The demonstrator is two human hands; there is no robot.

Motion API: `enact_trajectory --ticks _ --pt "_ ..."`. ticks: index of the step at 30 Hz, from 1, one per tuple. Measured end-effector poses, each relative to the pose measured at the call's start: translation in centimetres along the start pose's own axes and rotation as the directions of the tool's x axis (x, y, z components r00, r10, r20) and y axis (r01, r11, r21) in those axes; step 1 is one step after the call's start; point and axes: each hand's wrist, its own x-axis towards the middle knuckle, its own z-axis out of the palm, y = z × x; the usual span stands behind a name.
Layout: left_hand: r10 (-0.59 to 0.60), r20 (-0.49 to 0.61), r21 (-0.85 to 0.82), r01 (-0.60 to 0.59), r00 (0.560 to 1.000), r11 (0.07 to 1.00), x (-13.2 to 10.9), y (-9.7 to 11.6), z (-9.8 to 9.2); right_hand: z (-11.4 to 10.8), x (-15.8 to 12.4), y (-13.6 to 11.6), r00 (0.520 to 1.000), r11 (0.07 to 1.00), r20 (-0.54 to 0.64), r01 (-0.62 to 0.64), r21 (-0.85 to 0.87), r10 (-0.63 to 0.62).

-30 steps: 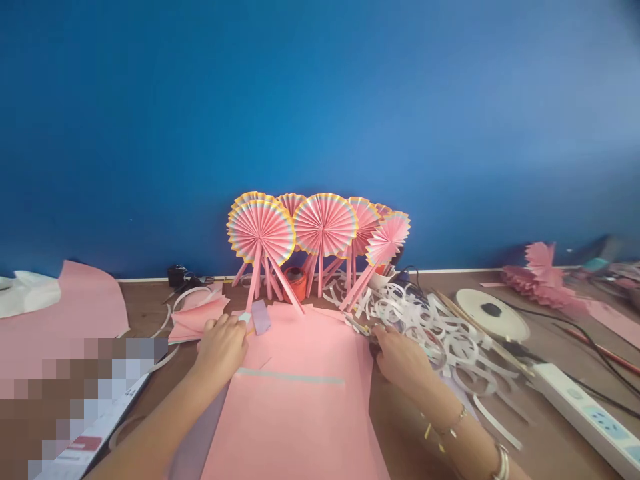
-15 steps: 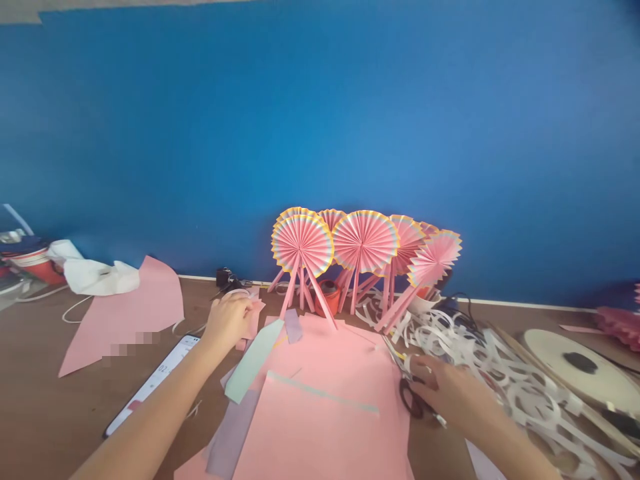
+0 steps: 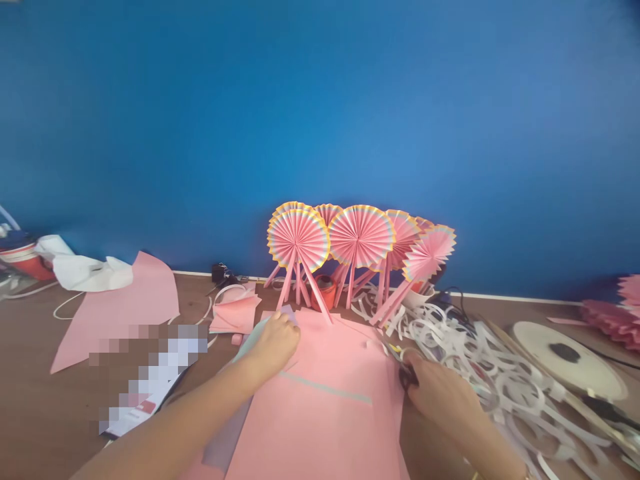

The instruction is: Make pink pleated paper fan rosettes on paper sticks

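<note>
My left hand [image 3: 276, 341] rests over the upper left part of a pink paper sheet [image 3: 320, 433], its fingers curled down so that whatever they pinch is hidden. Beneath it, partly covered, are a light green paper strip [image 3: 249, 341] and a lilac paper piece [image 3: 289, 311]. At the sheet's right edge, my right hand [image 3: 440, 390] grips the dark handles of a pair of scissors [image 3: 407, 377], whose blades point away toward the wall. A thin pale green strip [image 3: 327, 389] lies across the pink sheet.
Pink pleated paper rosettes [image 3: 361, 235] on paper legs stand against the blue wall. White paper shavings [image 3: 480, 360] pile up at right, beside a round cream lid [image 3: 543, 343]. On the left are small pink papers [image 3: 235, 312], a phone [image 3: 150, 393] and a large pink sheet [image 3: 125, 313].
My left hand has moved right, from the small pink papers to the green and lilac pieces. My right hand has closed around the scissors handles. The view has shifted slightly.
</note>
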Motion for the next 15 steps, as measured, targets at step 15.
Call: enact_trajectory --ticks 15 --pt "-0.504 0.167 -0.948 0.279 0.847 0.154 -2.1 0.2 -6.8 -1.8 0.1 2.1 0.983 0.510 0.064 0.034 0.859 -0.174"
